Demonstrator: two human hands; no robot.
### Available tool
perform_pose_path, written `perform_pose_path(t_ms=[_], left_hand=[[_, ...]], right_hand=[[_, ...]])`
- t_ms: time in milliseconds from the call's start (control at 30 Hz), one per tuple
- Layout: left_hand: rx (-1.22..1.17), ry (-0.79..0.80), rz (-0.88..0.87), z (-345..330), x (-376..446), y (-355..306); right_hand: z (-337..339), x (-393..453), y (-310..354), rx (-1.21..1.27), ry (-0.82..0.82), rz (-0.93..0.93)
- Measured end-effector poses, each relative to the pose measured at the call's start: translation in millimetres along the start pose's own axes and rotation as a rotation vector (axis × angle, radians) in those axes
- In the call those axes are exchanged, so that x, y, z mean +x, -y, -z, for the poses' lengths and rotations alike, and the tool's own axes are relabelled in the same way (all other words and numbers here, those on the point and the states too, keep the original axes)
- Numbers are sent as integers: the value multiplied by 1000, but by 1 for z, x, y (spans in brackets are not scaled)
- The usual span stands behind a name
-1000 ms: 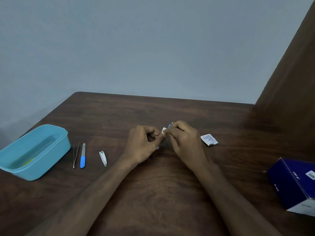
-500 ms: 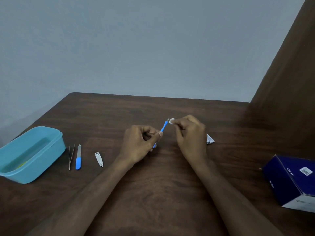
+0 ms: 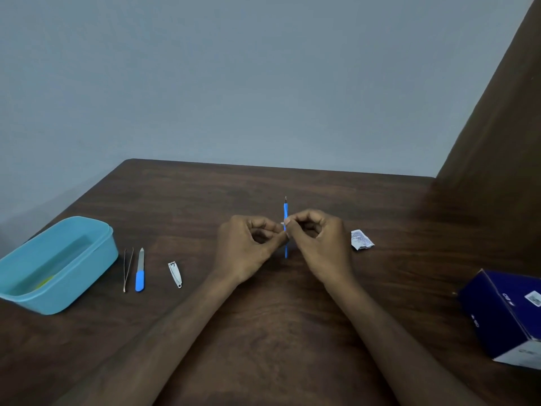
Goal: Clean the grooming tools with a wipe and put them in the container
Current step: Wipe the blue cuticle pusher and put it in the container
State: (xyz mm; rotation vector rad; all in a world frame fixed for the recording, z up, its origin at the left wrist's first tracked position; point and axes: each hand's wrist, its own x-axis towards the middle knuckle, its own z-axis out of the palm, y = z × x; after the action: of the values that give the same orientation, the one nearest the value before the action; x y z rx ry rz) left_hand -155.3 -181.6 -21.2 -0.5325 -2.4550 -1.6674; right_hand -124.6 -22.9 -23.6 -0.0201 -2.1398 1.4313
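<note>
Swung upright since half a second ago: blue-handled cuticle tool (image 3: pixel 285 212), then slanted with its metal tip leaning toward the right hand, now nearly vertical, thin metal tip pointing up above the knuckles and lower end of the blue handle showing below them. Pinched at mid-length between both hands above the table (image 3: pixel 263 332), well right of the container. Left hand (image 3: pixel 248 247) curled, thumb and forefinger closed on the handle, other fingers folded in toward the palm. Right hand (image 3: pixel 320 244) likewise curled, thumb and forefinger tips pressed against the tool just where the left fingertips meet it; small sliver of white wipe (image 3: pixel 282 224) barely visible at that pinch, too little showing to tell how wrapped. Turquoise container (image 3: pixel 87 259) at the table's left edge, open-topped, something yellowish lying in its bottom, too dim to tell what. Just right of the container, lying flat and side by side: tweezers (image 3: pixel 128 269), then nail file with blue handle (image 3: pixel 140 271), a little farther right a small metal nail clipper (image 3: pixel 175 274), all apart from each other. Far right of the container, beyond the right hand, a torn white wipe sachet (image 3: pixel 361 239). Farther right still, at the table's near right edge, a dark blue box (image 3: pixel 506 315), partly cut off by the frame.
</note>
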Motion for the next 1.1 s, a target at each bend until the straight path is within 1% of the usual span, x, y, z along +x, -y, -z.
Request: perform_pose_path(t_ms=[67,200,267,333,433,500,633,800,867,967,1033,1100], left_hand=[[-11,42,5,2,-1,-2],[-88,102,31,7,0,-2],[-152,77,16,6,0,-3],[-219,12,5,5,-1,-6],[-161,-122,-19,6,1,-6],[-105,-173,-47,7,2,-3],[-56,-179,-90,7,2,0],[12,-181,-64,5,3,3],[0,-203,-34,5,4,5],[-46,-240,21,6,7,6],[-53,-243,45,5,8,5],[-44,-232,50,3,8,4]], right_hand=[[5,1,2,-106,-51,137],[25,6,7,-271,-131,499],[30,8,2,-377,-107,618],[30,10,-6,-455,-46,675],[28,13,-11,-499,13,697],[28,15,-11,-510,39,710],[28,15,-10,-540,73,732],[29,16,-9,-527,80,750],[30,13,-8,-454,34,708],[29,8,-2,-341,-121,600],[26,4,2,-298,-159,607],[20,3,3,-304,-127,677]])
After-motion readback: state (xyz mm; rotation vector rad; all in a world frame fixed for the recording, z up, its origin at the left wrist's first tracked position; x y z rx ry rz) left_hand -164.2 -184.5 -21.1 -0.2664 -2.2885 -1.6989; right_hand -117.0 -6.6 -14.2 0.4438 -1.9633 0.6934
